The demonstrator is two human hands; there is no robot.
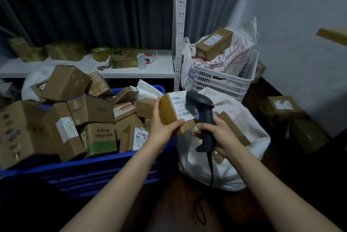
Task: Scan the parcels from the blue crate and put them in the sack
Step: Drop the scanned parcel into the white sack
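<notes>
- Over the right end of the blue crate (105, 163), left hand (163, 125) grips a small brown parcel (169, 112), fingers curled round its near edge, white label facing the scanner.
- Right hand (220, 134) is wrapped round the handle of a black scanner (200, 103); the scanner head sits just over the parcel's label.
- Scanner cord (211, 171) hangs down, right of the crate.
- Crate is heaped with brown parcels (90, 109), some above the rim.
- White sack (246, 137) stands on the floor just right of the crate, mouth open, a flat brown box (234, 128) inside.
- Behind the sack, a white basket (221, 81) holds a printed bag with a long box (214, 45) on top.
- Behind the crate, a white shelf (131, 72) carries boxes and a cup (141, 61).
</notes>
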